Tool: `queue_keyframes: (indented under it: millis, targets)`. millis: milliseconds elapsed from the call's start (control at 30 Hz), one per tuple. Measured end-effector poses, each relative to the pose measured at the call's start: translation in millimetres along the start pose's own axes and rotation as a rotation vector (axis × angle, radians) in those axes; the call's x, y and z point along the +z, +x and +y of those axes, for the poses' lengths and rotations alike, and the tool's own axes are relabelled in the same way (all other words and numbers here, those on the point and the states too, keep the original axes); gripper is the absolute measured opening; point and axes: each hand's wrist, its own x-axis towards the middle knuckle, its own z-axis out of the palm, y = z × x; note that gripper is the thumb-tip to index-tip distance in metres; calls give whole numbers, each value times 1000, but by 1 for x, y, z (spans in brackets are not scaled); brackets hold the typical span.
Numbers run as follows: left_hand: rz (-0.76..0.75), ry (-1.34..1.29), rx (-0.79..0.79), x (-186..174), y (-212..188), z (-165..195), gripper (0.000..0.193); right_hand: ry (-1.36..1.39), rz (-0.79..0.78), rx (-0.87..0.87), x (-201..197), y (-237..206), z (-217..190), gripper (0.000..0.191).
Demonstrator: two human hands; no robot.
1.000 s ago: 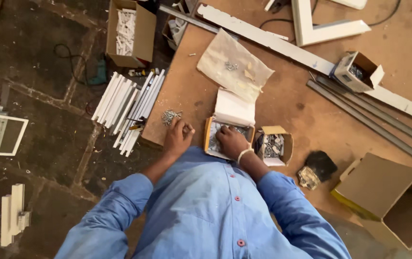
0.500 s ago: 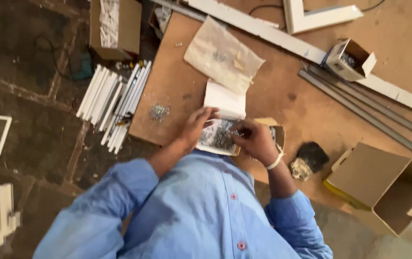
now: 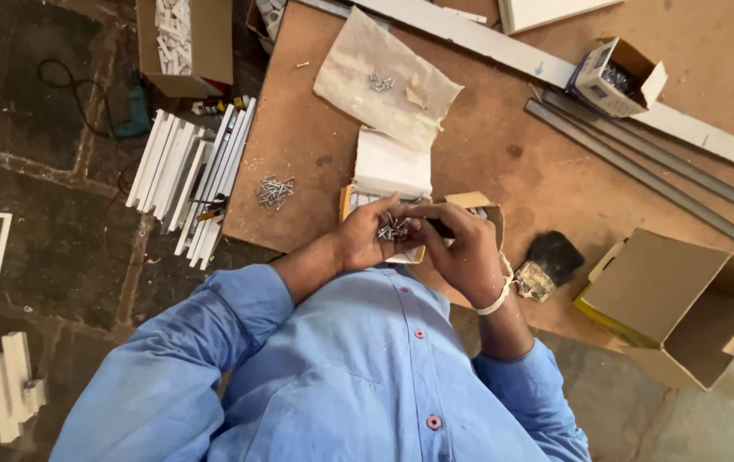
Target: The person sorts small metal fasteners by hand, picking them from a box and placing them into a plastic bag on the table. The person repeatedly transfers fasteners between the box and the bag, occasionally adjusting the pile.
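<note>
Since both hands meet over the small box, these lines take the screws first.

Screws: a small heap of silver screws (image 3: 394, 228) lies in the cupped palm of the left hand (image 3: 367, 241), just above the open small box (image 3: 358, 198) at the near edge of the desk (image 3: 504, 162).
Left hand: half-curled into a cup, fingers up, carrying the heap loosely, not clenched.
Right hand: the right hand (image 3: 461, 252) wears a white band at the wrist; its fingertips pinch into the heap, seemingly picking at single screws, though what they grip is too small to tell.
Handling: I judge them light, hard, stiff and smooth, so they roll and slip easily; the points can prick. Nothing fragile.
Where to hold: best pinched one at a time, across the shank just below the head, between thumb and forefinger.
Direction: jumbled, pointing every way; no shared long axis shows, and single screws are too small to read.
Other screws: a second loose pile (image 3: 274, 190) lies on the desk to the left, well apart; a few more rest on the paper bag (image 3: 384, 81) farther off.
Nearby: a black brush (image 3: 552, 257) lies just right of the right hand, and a large open carton (image 3: 683, 299) beyond it.
</note>
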Motion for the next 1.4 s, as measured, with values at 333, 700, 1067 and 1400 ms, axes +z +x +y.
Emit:
queue_keyframes:
  millis: [333,700,1067,1400]
  targets:
    - [122,140,27,21,-14,1,42,462,-146,97,-4,-12,33,30]
    - [129,179,65,34,-26,2,47,1417,-104,368,0,-34,78,54]
    - [64,194,63,65,-29,13,54,-48,93,5,8,-36,61,26]
    - [79,183,44,56,-31,14,57,-282,-28,-221,11,-26,60,17]
